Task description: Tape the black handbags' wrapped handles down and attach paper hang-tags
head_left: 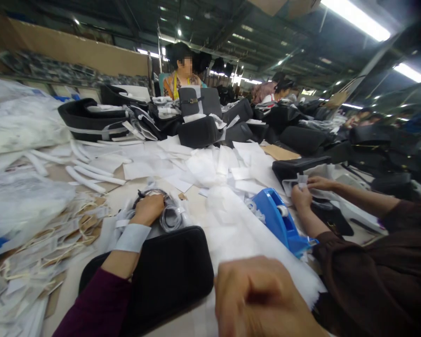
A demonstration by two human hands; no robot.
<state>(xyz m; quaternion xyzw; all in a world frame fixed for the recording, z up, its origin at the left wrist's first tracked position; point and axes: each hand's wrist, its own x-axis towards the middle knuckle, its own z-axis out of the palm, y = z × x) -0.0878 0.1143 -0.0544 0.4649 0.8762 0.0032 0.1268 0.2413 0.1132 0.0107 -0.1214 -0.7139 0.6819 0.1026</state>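
My left hand (149, 208) reaches forward over a black bag (168, 276) and closes on a bundle of clear-wrapped pieces (171, 215) lying on the table. A pale band is wrapped round that wrist, above a maroon sleeve. My right hand (263, 297) is close to the camera at the bottom, blurred, fingers curled in a fist over white padding paper (231, 229); whether it holds anything is hidden.
A co-worker in a brown sleeve at the right handles white paper (303, 182) beside a blue tape dispenser (277, 220). White sheets (203, 164) cover the table middle. Tags and plastic bags (31, 234) pile at left. Black bags (199, 131) crowd the back, with people seated beyond.
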